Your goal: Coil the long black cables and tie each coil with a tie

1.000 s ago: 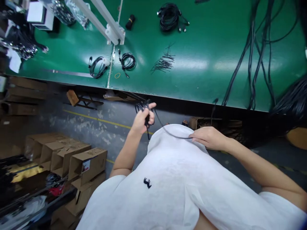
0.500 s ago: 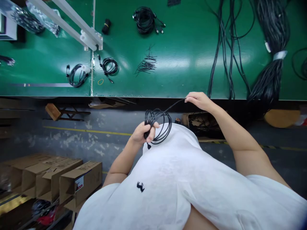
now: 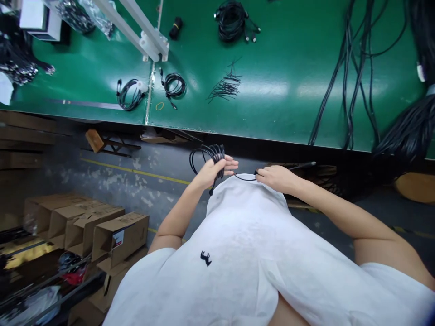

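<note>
Wound into loops, a black cable (image 3: 216, 153) hangs over my left hand (image 3: 208, 174), held between thumb and palm with the fingertips stretched out to the right. One connector end dangles below that hand. From the loops a single strand runs across to my right hand (image 3: 276, 177), whose fingers are closed on the cable near its other end; a thin piece with a light tip sticks out past the knuckles. Both hands are in front of the white shirt, below the table's front edge.
On the green table (image 3: 272, 108) lie two small coiled cables (image 3: 175, 86), a pile of black ties (image 3: 226, 86), a larger cable coil (image 3: 231, 22), and long loose cables (image 3: 353, 68) at the right. A metal frame (image 3: 146, 31) stands left. Cardboard boxes (image 3: 118, 233) sit on the floor.
My right hand has come down and inward along the cable, below the table edge. My left hand has risen slightly, its fingers now straighter, with loops swung left. The view has shifted.
</note>
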